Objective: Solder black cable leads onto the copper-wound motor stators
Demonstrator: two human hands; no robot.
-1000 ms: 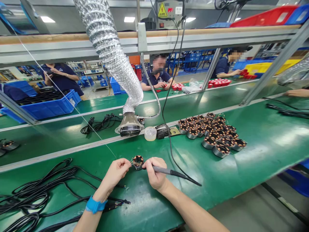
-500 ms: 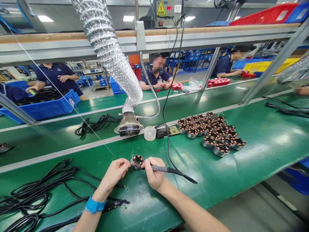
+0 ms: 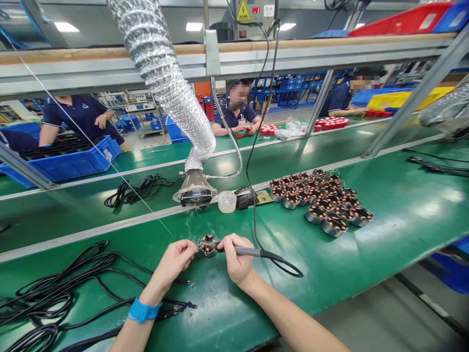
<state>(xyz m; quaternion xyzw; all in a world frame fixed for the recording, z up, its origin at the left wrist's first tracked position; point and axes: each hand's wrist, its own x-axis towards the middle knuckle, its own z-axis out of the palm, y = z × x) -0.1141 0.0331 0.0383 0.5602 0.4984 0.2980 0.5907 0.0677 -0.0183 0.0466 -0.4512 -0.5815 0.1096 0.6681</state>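
A small motor stator (image 3: 208,245) with copper windings stands on the green bench between my hands. My left hand (image 3: 179,259), a blue band on its wrist, is closed in a pinch at the stator's left edge. A thin solder wire (image 3: 141,197) slants down from the upper left into that pinch. In my right hand (image 3: 237,256) is a grey soldering iron (image 3: 251,251), gripped like a pen and pointed left at the stator. Its tip is hard to make out against the windings. Faint smoke rises above the stator.
Several more stators (image 3: 326,200) are grouped at the right. A fume duct nozzle (image 3: 198,188), a round tub (image 3: 227,201) and a black stand (image 3: 246,197) line the bench's back. Black cables (image 3: 54,288) cover the left. The iron's cord hangs at centre. Co-workers sit beyond.
The soldering iron and my right hand have shifted slightly right. Smoke now shows above the stator. My left hand keeps its place. The co-worker at the far left has moved their arms.
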